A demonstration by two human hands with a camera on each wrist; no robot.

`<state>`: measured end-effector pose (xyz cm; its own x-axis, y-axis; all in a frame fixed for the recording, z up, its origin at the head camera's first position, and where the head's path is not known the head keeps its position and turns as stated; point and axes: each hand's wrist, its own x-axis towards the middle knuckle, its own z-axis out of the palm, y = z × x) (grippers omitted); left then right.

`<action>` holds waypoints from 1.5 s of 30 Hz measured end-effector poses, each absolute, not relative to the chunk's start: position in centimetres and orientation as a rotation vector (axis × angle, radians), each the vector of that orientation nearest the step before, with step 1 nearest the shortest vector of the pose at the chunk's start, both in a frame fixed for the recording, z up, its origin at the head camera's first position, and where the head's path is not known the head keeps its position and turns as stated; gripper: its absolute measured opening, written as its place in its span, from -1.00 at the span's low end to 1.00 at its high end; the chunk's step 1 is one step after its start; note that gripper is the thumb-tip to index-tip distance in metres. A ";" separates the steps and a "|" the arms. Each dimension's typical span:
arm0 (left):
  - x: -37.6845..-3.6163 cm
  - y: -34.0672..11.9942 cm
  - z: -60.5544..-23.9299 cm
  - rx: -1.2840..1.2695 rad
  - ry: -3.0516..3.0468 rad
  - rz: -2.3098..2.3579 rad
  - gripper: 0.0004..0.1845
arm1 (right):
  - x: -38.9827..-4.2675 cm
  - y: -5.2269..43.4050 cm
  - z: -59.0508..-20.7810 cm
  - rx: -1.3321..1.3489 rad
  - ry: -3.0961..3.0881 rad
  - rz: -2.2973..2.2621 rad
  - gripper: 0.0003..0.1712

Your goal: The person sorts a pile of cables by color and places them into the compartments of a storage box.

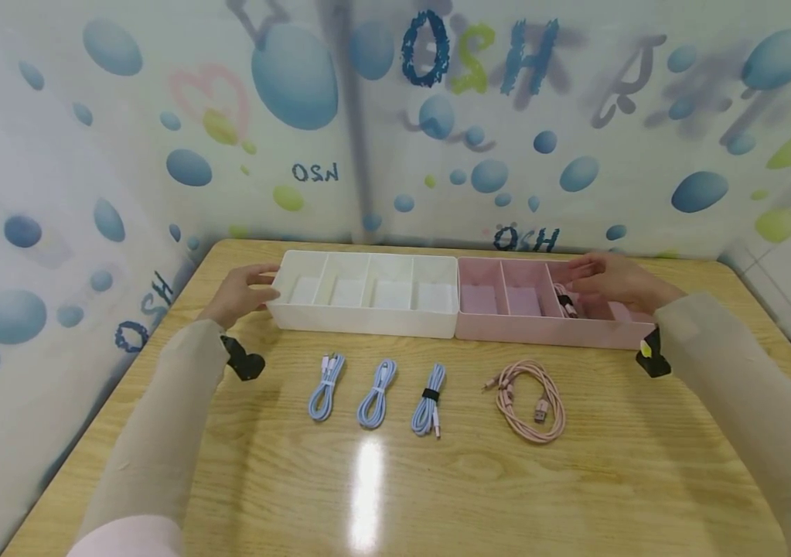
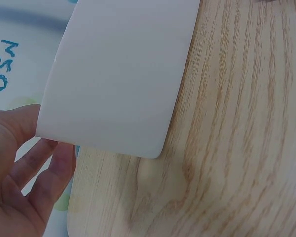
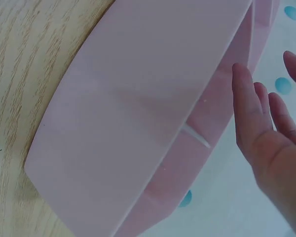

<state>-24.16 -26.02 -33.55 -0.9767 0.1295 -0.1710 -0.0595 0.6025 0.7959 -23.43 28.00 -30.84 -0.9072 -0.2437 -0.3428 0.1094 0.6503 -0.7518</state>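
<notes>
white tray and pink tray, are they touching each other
Touching. The head view shows the white tray and the pink tray set end to end, their end walls meeting along one seam with no tabletop visible between them.

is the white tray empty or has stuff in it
Empty: all four compartments of the white tray show bare floors; the blue cables lie outside.

The white tray (image 1: pixel 367 294) is long and has four little boxes inside, side by side. It lies flat on the wooden surface (image 1: pixel 437 480). The left hand (image 1: pixel 238 292) touches its left end with straight fingers (image 2: pixel 39 168). The pink tray (image 1: pixel 541 305) sits right next to it, touching. The right hand (image 1: pixel 614 280) hovers over its right part, open, near a pink cable (image 1: pixel 565 302) inside.
</notes>
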 end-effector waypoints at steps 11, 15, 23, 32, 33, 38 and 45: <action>-24.2 -26.1 -33.8 0.067 2.617 1.321 -0.42 | -22.3 27.7 -30.5 -0.145 2.473 -1.232 -0.38; -24.2 -26.1 -33.9 0.068 2.615 1.331 -0.42 | -21.7 27.6 -30.4 -0.185 2.509 -1.232 -0.41; -24.2 -26.0 -33.8 0.066 2.616 1.327 -0.42 | -20.5 27.2 -30.1 -0.225 2.558 -1.216 -0.43; -24.2 -26.1 -33.9 0.086 2.611 1.351 -0.41 | -19.1 26.8 -29.9 -0.257 2.492 -1.339 -0.43; -24.2 -26.2 -33.9 0.090 2.612 1.353 -0.41 | -19.0 26.7 -29.9 -0.260 2.486 -1.358 -0.44; -24.2 -26.2 -33.9 0.099 2.618 1.345 -0.41 | -18.6 26.3 -30.1 -0.289 2.499 -1.401 -0.50; -24.1 -26.2 -33.7 0.091 2.614 1.349 -0.41 | -17.9 25.4 -29.9 -0.314 2.543 -1.220 -0.47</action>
<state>-24.06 -26.20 -33.73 -0.9785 0.1449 -0.1468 -0.0357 0.5819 0.8125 -17.85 25.36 -29.93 -0.9304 -0.3222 -0.1747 -0.0654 0.6151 -0.7857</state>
